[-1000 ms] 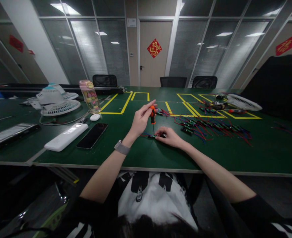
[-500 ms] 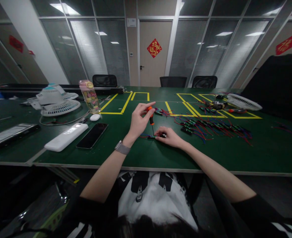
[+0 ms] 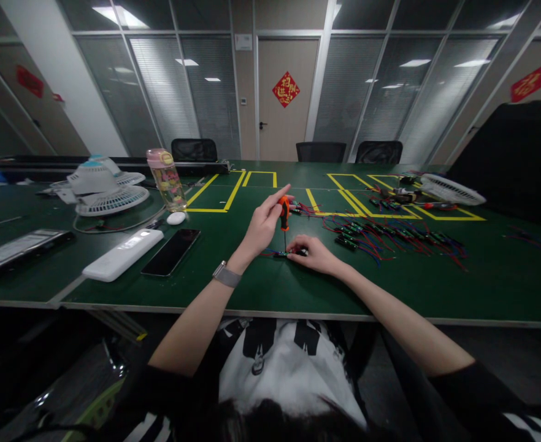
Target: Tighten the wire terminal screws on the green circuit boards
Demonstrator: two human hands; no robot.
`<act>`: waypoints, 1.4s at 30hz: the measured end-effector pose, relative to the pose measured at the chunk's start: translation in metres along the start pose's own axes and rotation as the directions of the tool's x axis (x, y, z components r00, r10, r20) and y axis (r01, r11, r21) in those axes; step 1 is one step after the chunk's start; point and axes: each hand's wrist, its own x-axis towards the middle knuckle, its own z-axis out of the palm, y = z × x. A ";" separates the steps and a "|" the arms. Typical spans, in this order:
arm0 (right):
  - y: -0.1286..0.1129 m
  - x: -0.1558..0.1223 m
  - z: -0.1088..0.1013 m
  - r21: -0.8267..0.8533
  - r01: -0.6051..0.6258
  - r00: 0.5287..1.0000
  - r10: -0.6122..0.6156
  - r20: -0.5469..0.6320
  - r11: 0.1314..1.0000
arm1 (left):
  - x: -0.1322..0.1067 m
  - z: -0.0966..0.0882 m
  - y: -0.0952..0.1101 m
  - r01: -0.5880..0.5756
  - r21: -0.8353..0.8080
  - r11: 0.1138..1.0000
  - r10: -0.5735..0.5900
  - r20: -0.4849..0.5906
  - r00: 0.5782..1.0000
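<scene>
An orange-and-black screwdriver stands nearly upright, its tip down on a small green circuit board with thin red and blue wires. Around the screwdriver's handle are the fingers of my left hand, the index finger stretched out past its top. My right hand rests on the table and pinches the right end of the board, hiding part of it. To the right lie several more wired circuit boards in a loose row, and another small wired board sits just behind the screwdriver.
On the left of the green table are a black phone, a white power bank, a small white case, a pink-lidded bottle and a white fan. A black monitor stands at the far right.
My left hand's fingers have straightened and shifted around the screwdriver handle, which now shows more and stands more upright. The right hand and board have stayed in place.
</scene>
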 end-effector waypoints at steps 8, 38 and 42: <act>0.000 0.000 0.000 0.002 -0.002 1.000 0.002 -0.002 1.000 | -0.001 0.001 0.002 -0.023 0.169 0.985 0.044 -0.123 0.991; -0.005 -0.001 -0.004 -0.205 0.038 0.999 -0.041 -0.012 0.978 | 0.000 0.000 0.000 0.006 0.100 0.995 0.010 -0.164 0.986; -0.004 -0.001 -0.004 -0.199 0.052 0.998 -0.055 -0.009 0.979 | 0.001 -0.001 -0.002 -0.022 0.081 0.996 0.034 -0.154 0.987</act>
